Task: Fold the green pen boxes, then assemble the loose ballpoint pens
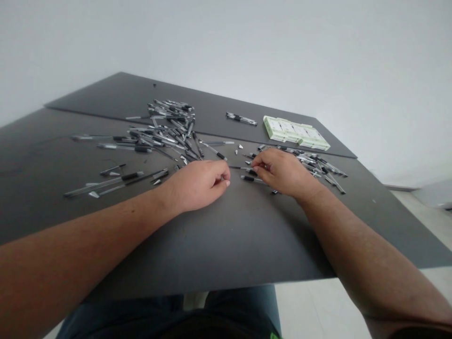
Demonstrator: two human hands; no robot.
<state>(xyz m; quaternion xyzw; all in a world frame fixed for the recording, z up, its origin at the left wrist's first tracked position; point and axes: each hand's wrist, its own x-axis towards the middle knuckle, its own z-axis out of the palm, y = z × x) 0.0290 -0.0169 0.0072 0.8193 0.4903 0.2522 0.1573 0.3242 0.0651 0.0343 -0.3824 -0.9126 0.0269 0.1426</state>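
My left hand (196,186) rests on the dark grey table top (219,240) with its fingers curled together. Something small and dark may sit at the fingertips, but I cannot tell what. My right hand (282,172) pinches a slim black-and-clear pen (242,168) near its tip, and the pen points towards my left hand. Under and beyond my right hand lies a loose heap of similar pens (303,161). A larger heap of pens (169,127) spreads out further back, left of centre. Several more pens (113,184) lie apart at the left, and small clear pen parts (240,147) lie between the heaps.
A pale green plastic box (295,133) with a row of compartments lies near the far right edge. A short bundle of pens (241,118) lies to its left. A seam crosses the two table boards. My legs in blue jeans (169,310) show below the front edge.
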